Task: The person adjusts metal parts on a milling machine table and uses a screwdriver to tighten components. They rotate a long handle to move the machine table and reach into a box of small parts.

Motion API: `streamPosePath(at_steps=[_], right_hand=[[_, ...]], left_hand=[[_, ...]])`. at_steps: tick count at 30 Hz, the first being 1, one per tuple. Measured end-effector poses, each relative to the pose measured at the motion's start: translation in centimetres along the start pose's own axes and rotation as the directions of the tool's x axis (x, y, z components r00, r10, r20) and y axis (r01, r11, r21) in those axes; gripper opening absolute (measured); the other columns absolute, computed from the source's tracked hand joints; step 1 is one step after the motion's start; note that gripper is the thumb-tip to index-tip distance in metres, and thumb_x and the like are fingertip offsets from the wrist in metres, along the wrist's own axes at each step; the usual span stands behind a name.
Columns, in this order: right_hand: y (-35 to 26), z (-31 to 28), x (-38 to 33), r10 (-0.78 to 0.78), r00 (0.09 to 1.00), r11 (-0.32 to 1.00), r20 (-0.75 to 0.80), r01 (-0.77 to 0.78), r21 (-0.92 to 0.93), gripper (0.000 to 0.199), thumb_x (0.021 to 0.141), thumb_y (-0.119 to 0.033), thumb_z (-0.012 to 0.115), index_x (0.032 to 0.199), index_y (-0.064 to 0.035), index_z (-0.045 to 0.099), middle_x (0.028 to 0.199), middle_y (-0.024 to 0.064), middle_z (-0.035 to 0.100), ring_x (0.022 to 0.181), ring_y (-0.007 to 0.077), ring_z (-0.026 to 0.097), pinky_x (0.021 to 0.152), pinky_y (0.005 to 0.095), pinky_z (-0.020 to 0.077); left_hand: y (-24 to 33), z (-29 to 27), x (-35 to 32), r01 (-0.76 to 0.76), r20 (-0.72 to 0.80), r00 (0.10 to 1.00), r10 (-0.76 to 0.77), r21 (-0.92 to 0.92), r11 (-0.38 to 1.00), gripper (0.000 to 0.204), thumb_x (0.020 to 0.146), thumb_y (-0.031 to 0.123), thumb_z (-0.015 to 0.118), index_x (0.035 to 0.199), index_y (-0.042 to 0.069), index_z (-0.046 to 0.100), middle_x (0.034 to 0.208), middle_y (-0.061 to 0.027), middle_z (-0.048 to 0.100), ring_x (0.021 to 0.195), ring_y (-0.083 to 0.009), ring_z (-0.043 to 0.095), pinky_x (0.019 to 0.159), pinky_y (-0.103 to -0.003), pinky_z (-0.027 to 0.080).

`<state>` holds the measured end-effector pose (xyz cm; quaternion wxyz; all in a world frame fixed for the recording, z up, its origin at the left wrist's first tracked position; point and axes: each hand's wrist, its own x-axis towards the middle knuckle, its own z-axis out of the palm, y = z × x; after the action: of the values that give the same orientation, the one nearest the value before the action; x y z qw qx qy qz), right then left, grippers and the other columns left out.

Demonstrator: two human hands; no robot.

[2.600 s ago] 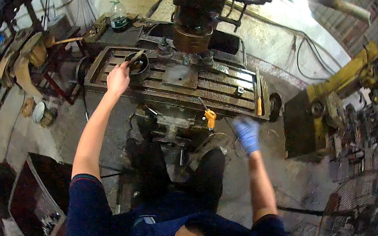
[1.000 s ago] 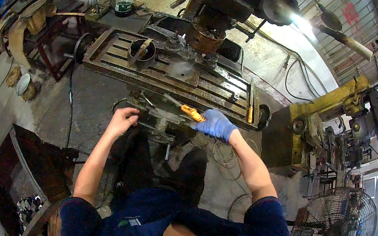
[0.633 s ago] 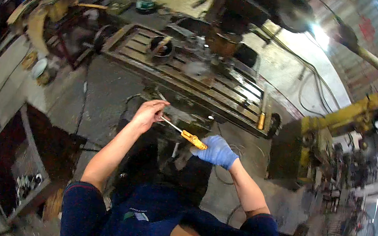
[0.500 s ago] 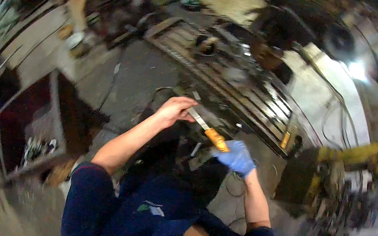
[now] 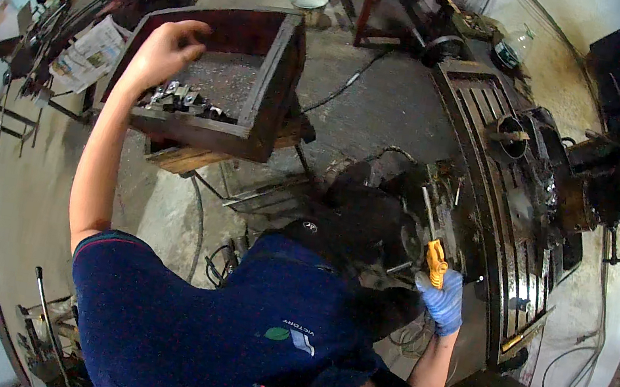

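Over a dark wooden box (image 5: 267, 79) on my left side, my bare left hand (image 5: 167, 52) hangs with its fingers loosely bent and apart from the thumb, nothing showing between them. Small metal pieces (image 5: 187, 101) lie in a heap on the box floor, gathered along the wall nearest me; the hand is above and beyond them, and I see no contact.

On the other side, my right hand (image 5: 440, 297), in a blue glove, is wrapped around the grip of a yellow-handled tool (image 5: 436, 262). Its thin metal end points away from me, short of the edge of a slotted metal table (image 5: 486, 192). A pot (image 5: 505, 151) with a brush (image 5: 520, 136) in it stands on that table, and another yellow handle (image 5: 514, 341) lies at its near end.

The step in hand, as I judge it, is a reach at the box with the left hand while the right minds the tool. From this pose, a pick-up would call for lowering the left fingers toward the heap, drawing them back nearer to me, and pinching one piece clear of its neighbours, with the gloved grip held firm and the metal end clear of my legs.
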<state>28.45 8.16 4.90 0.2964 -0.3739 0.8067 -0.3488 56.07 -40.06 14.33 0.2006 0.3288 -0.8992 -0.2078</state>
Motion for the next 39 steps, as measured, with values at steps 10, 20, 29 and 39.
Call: streamPosePath(at_steps=[10, 20, 29, 39], right_hand=[[0.1, 0.0, -0.3, -0.012, 0.997, 0.999, -0.078, 0.016, 0.047, 0.03, 0.072, -0.028, 0.068, 0.077, 0.0, 0.058, 0.059, 0.0075, 0.054, 0.054, 0.0119, 0.048, 0.051, 0.0294, 0.0403], [1.9, 0.1, -1.8, 0.04, 0.989, 0.988, -0.14, -0.019, 0.15, 0.025, 0.072, -0.02, 0.067, 0.076, 0.0013, 0.057, 0.058, 0.0079, 0.053, 0.054, 0.0117, 0.047, 0.052, 0.0305, 0.0407], [2.5, 0.2, -1.9, 0.01, 0.988, 1.0, -0.154, -0.014, -0.024, 0.027, 0.071, -0.023, 0.068, 0.073, 0.0008, 0.055, 0.058, 0.0098, 0.053, 0.052, 0.0141, 0.047, 0.051, 0.031, 0.0404], [-2.7, -0.7, -2.6, -0.081, 0.989, 0.997, -0.127, 0.08, -0.017, 0.042, 0.07, -0.036, 0.068, 0.097, -0.0048, 0.061, 0.071, 0.0155, 0.061, 0.064, 0.0287, 0.061, 0.06, 0.0352, 0.0476]], left_hand=[[-1.3, 0.7, -2.1, 0.213, 0.215, 0.845, -0.489, 0.703, 0.679, 0.048, 0.066, 0.042, 0.069, 0.102, 0.01, 0.062, 0.098, -0.0141, 0.063, 0.097, -0.0279, 0.06, 0.08, -0.04, 0.047], [-5.4, 0.8, -1.0, 0.145, 0.335, 0.884, -0.325, 0.465, 0.873, 0.027, 0.066, 0.021, 0.069, 0.082, -0.001, 0.063, 0.077, -0.0144, 0.063, 0.071, -0.0241, 0.061, 0.063, -0.035, 0.049], [-1.3, -0.2, -1.1, 0.298, 0.176, 0.955, -0.24, -0.573, 0.763, 0.012, 0.081, 0.01, 0.06, 0.088, 0.001, 0.058, 0.073, -0.0026, 0.059, 0.056, -0.0078, 0.051, 0.05, -0.022, 0.041], [18.2, 13.9, -1.0, 0.44, 0.398, 0.803, 0.444, -0.898, 0.01, 0.039, 0.078, 0.023, 0.053, 0.109, -0.001, 0.05, 0.081, -0.0148, 0.061, 0.07, -0.0216, 0.062, 0.061, -0.033, 0.051]])
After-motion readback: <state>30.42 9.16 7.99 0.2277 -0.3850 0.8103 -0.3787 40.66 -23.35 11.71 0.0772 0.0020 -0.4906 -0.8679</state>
